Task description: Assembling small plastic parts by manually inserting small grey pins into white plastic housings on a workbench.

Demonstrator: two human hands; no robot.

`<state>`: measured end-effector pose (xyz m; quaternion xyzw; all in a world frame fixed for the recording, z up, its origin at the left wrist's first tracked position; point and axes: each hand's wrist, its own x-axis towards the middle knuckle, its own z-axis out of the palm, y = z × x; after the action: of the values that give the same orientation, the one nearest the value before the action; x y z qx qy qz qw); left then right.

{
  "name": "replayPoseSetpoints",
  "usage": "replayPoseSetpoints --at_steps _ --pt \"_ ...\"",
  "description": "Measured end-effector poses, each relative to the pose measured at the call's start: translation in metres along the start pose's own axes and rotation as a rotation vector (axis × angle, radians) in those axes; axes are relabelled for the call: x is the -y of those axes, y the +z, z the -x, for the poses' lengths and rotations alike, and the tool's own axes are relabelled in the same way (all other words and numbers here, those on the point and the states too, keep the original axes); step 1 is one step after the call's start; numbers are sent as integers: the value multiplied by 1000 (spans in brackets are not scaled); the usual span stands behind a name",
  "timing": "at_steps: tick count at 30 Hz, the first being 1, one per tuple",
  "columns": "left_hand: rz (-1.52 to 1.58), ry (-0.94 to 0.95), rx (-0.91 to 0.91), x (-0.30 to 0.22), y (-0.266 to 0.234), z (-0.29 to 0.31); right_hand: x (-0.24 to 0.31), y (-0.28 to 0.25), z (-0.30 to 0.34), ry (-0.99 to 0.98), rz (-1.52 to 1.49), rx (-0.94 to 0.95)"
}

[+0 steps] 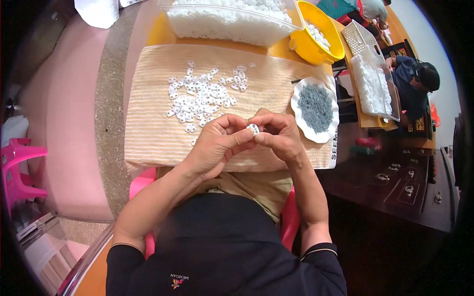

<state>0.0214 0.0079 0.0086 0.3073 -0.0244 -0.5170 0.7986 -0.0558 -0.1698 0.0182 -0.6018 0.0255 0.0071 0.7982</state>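
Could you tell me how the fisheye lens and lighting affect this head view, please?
Head view: black vignette rings the frame; the striped beige cloth has edges bowing outward; lighting is even and soft, without harsh glare; the small white plastic piece between left hand and right hand stays sharp.

My two forearms rise from the lower edge and converge above the striped cloth (153,133), where my left hand (215,143) and right hand (276,135) meet fingertip to fingertip, thumbs and forefingers of both pinched together on a small white piece (253,129), remaining fingers curled.
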Motion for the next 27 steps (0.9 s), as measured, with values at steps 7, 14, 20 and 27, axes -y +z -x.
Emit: replayPoseSetpoints --at_steps 7,14,20,27 --pt "-32 40 69 -1 -1 2 3 6 1 -52 44 13" --pt "-58 73 76 -2 3 5 9 13 4 -19 3 25" --pt "-86 7 40 0 2 3 10 4 2 46 -2 70" --pt "-61 -32 -52 1 5 2 34 -26 -6 111 255 -103"
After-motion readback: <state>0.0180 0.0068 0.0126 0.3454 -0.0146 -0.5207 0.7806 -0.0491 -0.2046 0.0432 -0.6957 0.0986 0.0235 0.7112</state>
